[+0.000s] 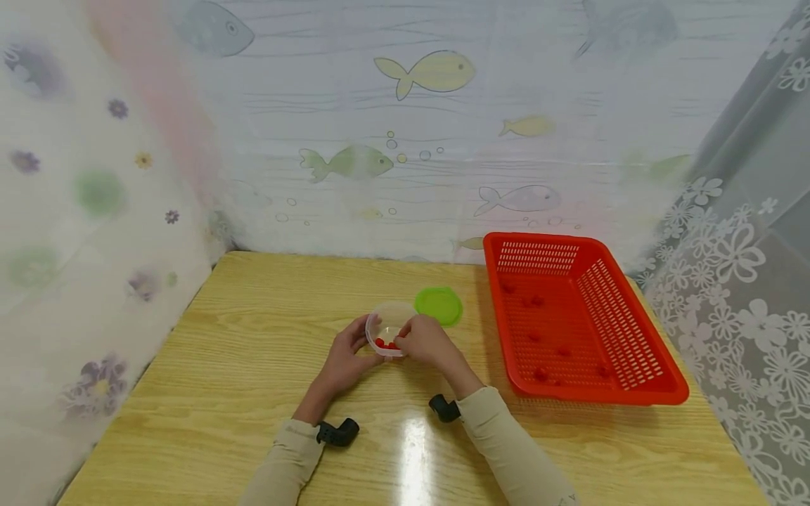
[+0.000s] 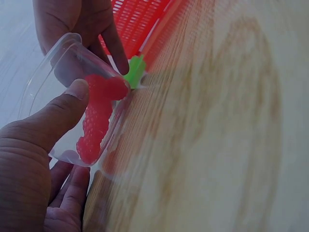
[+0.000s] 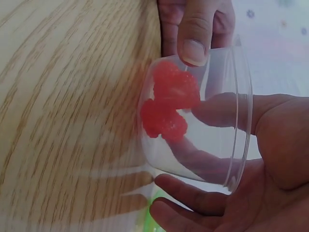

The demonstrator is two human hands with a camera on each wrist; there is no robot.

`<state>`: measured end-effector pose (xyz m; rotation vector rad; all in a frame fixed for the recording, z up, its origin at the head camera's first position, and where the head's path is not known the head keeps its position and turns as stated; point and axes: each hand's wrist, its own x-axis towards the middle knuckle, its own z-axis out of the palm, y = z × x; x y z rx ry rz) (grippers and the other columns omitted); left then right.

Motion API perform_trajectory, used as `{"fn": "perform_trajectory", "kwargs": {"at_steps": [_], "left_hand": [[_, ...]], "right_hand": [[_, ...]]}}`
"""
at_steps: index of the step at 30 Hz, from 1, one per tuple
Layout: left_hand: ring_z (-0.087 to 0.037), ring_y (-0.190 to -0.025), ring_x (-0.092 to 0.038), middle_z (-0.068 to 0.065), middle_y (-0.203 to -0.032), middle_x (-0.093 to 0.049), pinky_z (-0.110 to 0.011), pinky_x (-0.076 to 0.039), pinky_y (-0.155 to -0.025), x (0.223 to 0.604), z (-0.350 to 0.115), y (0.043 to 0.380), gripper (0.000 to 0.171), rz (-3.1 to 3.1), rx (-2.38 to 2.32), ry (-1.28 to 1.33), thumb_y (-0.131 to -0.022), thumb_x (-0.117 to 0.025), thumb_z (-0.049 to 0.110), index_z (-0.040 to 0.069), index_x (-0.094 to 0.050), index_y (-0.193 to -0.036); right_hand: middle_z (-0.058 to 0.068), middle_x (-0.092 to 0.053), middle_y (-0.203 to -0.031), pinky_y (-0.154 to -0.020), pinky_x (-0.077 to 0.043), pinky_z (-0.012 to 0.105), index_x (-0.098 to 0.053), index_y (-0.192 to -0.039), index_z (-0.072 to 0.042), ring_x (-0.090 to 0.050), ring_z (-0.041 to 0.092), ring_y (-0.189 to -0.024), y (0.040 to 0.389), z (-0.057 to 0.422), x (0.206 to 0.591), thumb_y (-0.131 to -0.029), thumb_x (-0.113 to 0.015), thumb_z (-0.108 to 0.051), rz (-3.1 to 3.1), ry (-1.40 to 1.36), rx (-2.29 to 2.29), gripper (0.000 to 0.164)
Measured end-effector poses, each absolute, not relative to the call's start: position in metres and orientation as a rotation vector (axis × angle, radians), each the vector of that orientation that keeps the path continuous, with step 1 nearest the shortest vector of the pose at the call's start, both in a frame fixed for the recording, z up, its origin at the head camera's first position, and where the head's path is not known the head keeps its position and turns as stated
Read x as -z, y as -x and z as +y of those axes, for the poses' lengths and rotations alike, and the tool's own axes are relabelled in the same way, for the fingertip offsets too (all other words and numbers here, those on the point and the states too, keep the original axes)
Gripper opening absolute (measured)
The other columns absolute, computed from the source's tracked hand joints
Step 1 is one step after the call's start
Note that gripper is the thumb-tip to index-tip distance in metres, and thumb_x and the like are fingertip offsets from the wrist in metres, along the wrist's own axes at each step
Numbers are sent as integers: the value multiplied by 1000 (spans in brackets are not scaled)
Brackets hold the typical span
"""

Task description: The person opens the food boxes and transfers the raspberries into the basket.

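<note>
A clear plastic tub (image 1: 394,306) stands near the middle of the wooden table, with several red raspberries (image 3: 176,89) at its bottom. My left hand (image 1: 346,360) grips the tub from the left side, its thumb pressed to the near wall. From the right, my right hand (image 1: 429,342) reaches over the rim; thumb and index finger are inside, pinching a raspberry (image 3: 163,121) low in the tub. Its other fingers stay outside the wall. Just behind the tub lies a green lid (image 1: 439,306), flat on the table.
On the right stands a large red plastic basket (image 1: 500,323) with slotted walls; several raspberries (image 1: 541,374) lie scattered over its floor. Wooden tabletop (image 1: 253,316) extends to the left. Patterned curtains (image 1: 354,211) hang behind and at both sides.
</note>
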<state>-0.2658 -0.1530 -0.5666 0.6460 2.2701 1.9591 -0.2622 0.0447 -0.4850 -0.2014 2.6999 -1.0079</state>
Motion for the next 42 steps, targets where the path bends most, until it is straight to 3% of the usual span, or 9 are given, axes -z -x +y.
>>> {"fn": "perform_trajectory", "kwargs": {"at_steps": [5, 20, 33, 36, 38, 40, 42], "left_hand": [[-35, -137, -52, -18, -149, -51, -31, -49, -108, 566, -153, 266, 78, 2256, -1962, -642, -85, -82, 4, 7, -43, -153], [-33, -138, -50, -18, -149, -52, -28, -46, -110, 564, -153, 267, 78, 2257, -1970, -608, -84, -82, 0, 5, -44, -152], [-33, -139, -50, -18, -149, -52, -37, -44, -112, 564, -152, 265, 80, 2252, -1977, -613, -83, -83, 3, 7, -44, -153], [-33, -140, -49, -18, -149, -52, -37, -44, -113, 564, -152, 266, 80, 2249, -1978, -608, -83, -83, 3, 7, -44, -153], [-33, -140, -49, -18, -149, -52, -38, -43, -113, 563, -152, 266, 80, 2254, -1972, -610, -83, -83, 3, 7, -44, -152], [-34, -139, -49, -18, -149, -52, -38, -43, -113, 563, -152, 265, 80, 2261, -1969, -615, -83, -83, 3, 7, -44, -152], [-34, -139, -50, -19, -149, -52, -38, -44, -113, 563, -152, 265, 79, 2266, -1965, -621, -83, -83, 3, 6, -44, -152]], "right_hand": [[6, -69, -87, -56, -45, 23, -73, -98, 1, -55, 16, -67, 265, 44, 484, -93, -66, -11, 2655, 176, 1061, 15], [2, -65, -68, -48, -37, 21, -78, -89, -1, -47, 12, -54, 266, 44, 486, -97, -66, -17, 2673, 253, 1053, 21], [5, -69, -85, -52, -41, 23, -78, -91, -1, -49, 15, -61, 263, 45, 490, -95, -69, -15, 2632, 207, 1223, 16], [12, -71, -98, -65, -53, 33, -78, -90, -1, -61, 26, -79, 262, 46, 492, -94, -72, -15, 2669, 250, 1265, 16], [17, -70, -115, -86, -57, 44, -79, -90, -1, -64, 34, -103, 262, 46, 495, -94, -73, -15, 2698, 280, 1291, 16], [22, -66, -128, -106, -48, 55, -80, -89, -1, -56, 40, -127, 262, 47, 497, -94, -73, -14, 2719, 304, 1323, 16], [25, -62, -135, -115, -39, 57, -80, -89, -1, -50, 41, -136, 262, 47, 499, -94, -73, -14, 2725, 309, 1358, 16]]}}
